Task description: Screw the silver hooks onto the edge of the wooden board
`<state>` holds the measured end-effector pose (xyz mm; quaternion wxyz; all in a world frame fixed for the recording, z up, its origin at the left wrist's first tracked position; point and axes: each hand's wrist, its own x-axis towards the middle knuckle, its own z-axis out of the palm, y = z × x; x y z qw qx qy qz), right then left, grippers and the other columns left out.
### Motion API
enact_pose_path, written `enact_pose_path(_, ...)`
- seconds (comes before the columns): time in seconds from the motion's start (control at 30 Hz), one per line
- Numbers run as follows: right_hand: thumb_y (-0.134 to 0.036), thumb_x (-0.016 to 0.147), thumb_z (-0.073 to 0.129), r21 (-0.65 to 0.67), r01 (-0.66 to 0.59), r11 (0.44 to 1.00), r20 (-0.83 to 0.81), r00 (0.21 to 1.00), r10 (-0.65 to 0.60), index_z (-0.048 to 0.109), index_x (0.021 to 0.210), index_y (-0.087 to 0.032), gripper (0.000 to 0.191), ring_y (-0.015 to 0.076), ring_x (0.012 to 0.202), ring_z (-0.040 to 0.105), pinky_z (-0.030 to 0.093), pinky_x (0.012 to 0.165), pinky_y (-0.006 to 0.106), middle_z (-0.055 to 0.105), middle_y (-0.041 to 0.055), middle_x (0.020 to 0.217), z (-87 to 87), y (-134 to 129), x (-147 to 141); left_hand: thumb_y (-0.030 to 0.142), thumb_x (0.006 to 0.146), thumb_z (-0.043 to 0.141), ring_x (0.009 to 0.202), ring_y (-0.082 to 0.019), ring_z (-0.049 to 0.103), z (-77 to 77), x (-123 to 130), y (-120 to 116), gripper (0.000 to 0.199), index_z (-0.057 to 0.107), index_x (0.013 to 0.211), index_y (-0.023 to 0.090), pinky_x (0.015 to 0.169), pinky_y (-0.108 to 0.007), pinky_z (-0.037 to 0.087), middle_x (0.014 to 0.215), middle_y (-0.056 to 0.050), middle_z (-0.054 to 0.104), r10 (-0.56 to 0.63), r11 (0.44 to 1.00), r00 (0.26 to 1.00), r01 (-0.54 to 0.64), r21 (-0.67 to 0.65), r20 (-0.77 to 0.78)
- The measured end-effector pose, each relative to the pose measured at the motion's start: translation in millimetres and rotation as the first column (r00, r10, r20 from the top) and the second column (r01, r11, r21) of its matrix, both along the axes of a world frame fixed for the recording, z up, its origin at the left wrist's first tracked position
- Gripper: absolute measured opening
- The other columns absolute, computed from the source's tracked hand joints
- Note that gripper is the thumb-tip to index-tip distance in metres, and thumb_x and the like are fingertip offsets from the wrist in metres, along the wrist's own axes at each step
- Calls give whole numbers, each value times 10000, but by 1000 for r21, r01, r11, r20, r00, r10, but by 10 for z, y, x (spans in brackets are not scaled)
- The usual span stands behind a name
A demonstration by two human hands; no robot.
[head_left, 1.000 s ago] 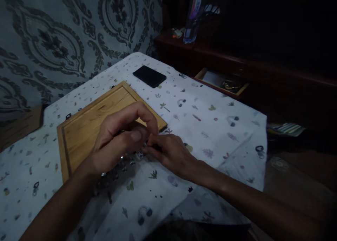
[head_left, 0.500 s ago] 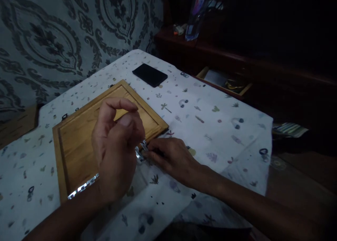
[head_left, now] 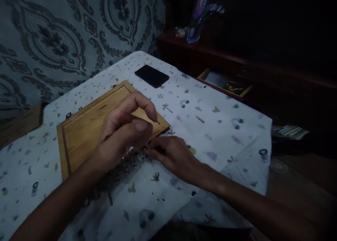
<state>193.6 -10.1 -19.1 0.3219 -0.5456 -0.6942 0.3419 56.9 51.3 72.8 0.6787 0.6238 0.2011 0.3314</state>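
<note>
My right hand (head_left: pixel 175 155) is closed in a pinch at the near right part of the wooden board (head_left: pixel 89 127), on one end of a shiny metal strip (head_left: pixel 141 154) that looks made of links. Just left of it and higher is my left hand (head_left: pixel 129 123), its index finger arched over the thumb with a gap between them. Its other fingers are folded underneath, where I cannot see what they grip. Blurred pieces of the strip show below the left wrist, over the cloth. The board lies flat and has a raised rim.
A black phone (head_left: pixel 152 75) lies beyond the board on the patterned white tablecloth (head_left: pixel 207 121). Behind the table, a dark red cabinet (head_left: pixel 223 55) has an open drawer (head_left: pixel 228 84) and a clear bottle (head_left: pixel 194 32) on top. A patterned wall (head_left: pixel 52 41) stands at the left.
My left hand has shifted right and its index finger has lifted away from the thumb. The metal strip has moved off the board's near edge toward me. The right hand stays nearly still.
</note>
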Motion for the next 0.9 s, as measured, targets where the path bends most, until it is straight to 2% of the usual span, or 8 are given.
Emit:
enact_pose_path(0.07,-289,908,622,29,-3,1000,4,1000,3,610,674,-160,267,89,520,482,300,558,225,551,-41,564,-12,1,4,111,814,483,355,-47,190,24,-7,-26,137,586,797,199,393,-187,227,438,91,228,160,986,985,-162,31,69)
enact_pose_path(0.17,-309,904,626,54,-7,999,30,1000,5,619,687,-159,264,91,520,481,293,555,226,544,-41,557,-41,0,4,61,803,451,363,-54,159,72,-6,-53,182,570,743,186,387,-197,210,426,87,242,407,908,899,-418,42,162)
enact_pose_path(0.27,-314,902,626,49,-8,999,40,999,6,625,694,-160,260,93,528,489,295,557,225,557,-40,566,-52,-1,2,52,825,429,380,-70,148,73,19,-67,208,554,734,192,382,-206,181,426,78,255,530,842,837,-539,30,138)
enact_pose_path(0.53,-331,901,632,64,-5,998,50,999,1,636,707,-159,259,91,524,486,287,549,223,576,-34,576,-48,-7,12,52,864,406,409,-90,185,-24,124,-117,220,517,758,210,419,-228,220,449,70,249,643,765,760,-644,-31,91)
enact_pose_path(0.77,-335,902,631,46,1,999,25,1000,-2,637,704,-157,267,85,509,464,280,546,223,547,-44,557,-28,-4,4,144,933,421,431,-95,222,-45,160,-151,221,510,740,204,434,-235,243,470,62,277,684,721,720,-692,41,114)
enact_pose_path(0.9,-337,909,611,34,-4,999,29,1000,3,628,690,-161,281,86,514,463,278,549,226,540,-43,558,-24,-4,4,178,943,454,464,-95,274,-74,132,-176,235,550,729,198,451,-247,263,513,45,318,685,719,723,-691,74,91)
